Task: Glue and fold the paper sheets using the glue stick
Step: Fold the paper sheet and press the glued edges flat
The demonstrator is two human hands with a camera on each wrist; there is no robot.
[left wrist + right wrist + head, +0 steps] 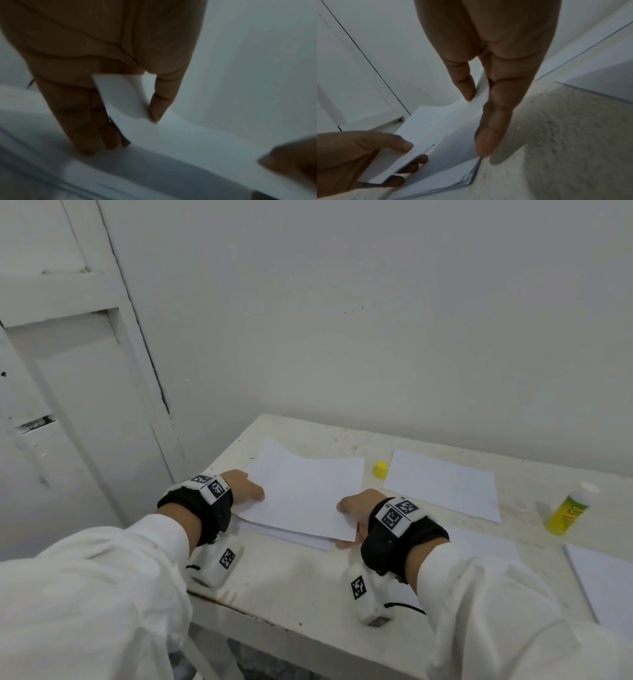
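A white top sheet (305,491) is raised slightly off a stack of paper (294,537) at the table's left end. My left hand (250,487) pinches its left edge, thumb on top and fingers beneath (128,132). My right hand (352,508) pinches the right edge between thumb and fingers (476,121). The sheet (440,128) bows between the two hands above the stack (453,180). The glue stick (567,515), yellow and uncapped, lies at the right. Its yellow cap (381,469) stands beside the stack.
A single sheet (442,484) lies right of the cap, and another sheet (603,583) at the table's right edge. A wall runs behind the table (308,594), with a white door (68,405) to the left. The table's left edge is close to my left wrist.
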